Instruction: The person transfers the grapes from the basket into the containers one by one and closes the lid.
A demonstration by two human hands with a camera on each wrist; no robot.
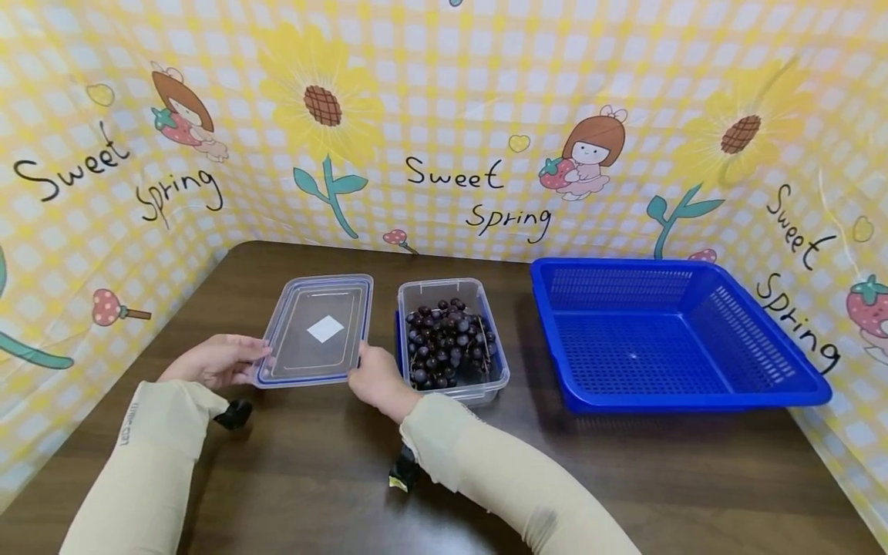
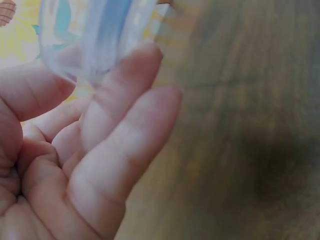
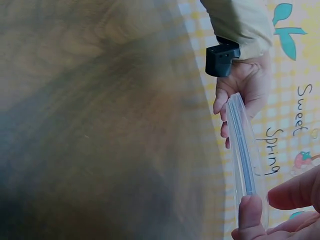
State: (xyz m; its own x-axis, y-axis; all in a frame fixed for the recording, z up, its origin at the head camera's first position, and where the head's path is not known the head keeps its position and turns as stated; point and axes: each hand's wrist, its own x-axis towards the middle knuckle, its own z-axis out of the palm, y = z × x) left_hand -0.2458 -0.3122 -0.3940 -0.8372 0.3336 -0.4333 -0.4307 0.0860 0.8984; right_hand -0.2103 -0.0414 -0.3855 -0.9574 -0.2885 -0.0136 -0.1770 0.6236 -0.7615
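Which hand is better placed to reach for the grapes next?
Probably the right hand: it holds the lid on the side nearer the grapes. The left hand holds the opposite side, farther away. The right would have to let go.

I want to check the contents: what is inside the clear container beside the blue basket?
Dark grapes with some stems lie inside the clear container. They hide much of its floor; whatever lies beneath cannot be seen.

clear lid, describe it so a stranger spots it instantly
On the brown table, find the clear box of grapes. Left of it, the left hand and right hand hold the lid. Unlike the box or blue basket, it's flat with a white diamond patch.
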